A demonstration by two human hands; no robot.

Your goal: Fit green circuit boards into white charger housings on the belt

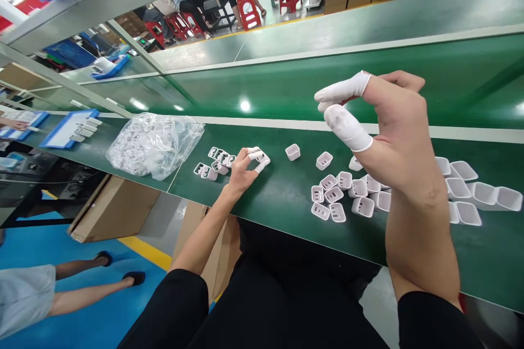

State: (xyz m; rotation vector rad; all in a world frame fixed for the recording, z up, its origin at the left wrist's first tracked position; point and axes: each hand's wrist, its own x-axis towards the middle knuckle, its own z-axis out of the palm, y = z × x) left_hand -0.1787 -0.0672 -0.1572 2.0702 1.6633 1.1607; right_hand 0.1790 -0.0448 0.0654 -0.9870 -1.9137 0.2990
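Observation:
My left hand [243, 173], with white finger cots on its fingertips, is closed on a small white plastic charger housing [264, 159] at the green bench top. My right hand [380, 120] is raised high above the bench, close to the camera. Its cot-covered thumb and fingers come together in a pinch; whatever is between them, if anything, is hidden. Several white housings with slots [333, 194] stand below and left of my right wrist. Two single housings, one [292, 152] and another [324, 160], stand between my hands. Left of my left hand are several filled housings [209, 173].
A clear bag of small white parts [145, 144] lies on the bench at left. More open housings [483, 193] stand at right. Behind runs a green belt [262, 95] with a pale rail. A blue-edged tray [69, 128] and another person's hand [16, 124] are far left.

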